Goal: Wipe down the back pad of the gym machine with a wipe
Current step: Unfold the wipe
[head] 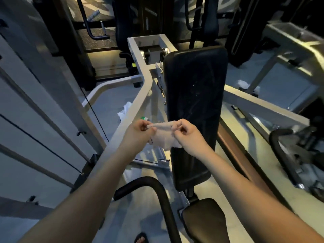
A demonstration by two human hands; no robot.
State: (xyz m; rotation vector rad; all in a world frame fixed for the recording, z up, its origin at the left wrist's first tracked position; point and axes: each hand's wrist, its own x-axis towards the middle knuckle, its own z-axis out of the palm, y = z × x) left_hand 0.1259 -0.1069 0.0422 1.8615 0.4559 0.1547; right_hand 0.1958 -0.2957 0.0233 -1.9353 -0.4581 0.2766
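The long black back pad [194, 88] of the gym machine stands upright in the middle of the view, with faint streaks on its surface. In front of its lower half I hold a pale wipe [164, 135] stretched between both hands. My left hand [141, 129] pinches the wipe's upper left corner. My right hand [186, 132] pinches the upper right edge. The wipe hangs down below my fingers, apart from the pad.
A black seat pad [205, 220] lies below the back pad. Grey steel frame bars [140, 95] run on the left and right. A curved black handle [157, 190] sits near my left forearm. Crumpled white tissue [125, 109] lies on the floor. My sandalled foot [141, 238] shows at the bottom.
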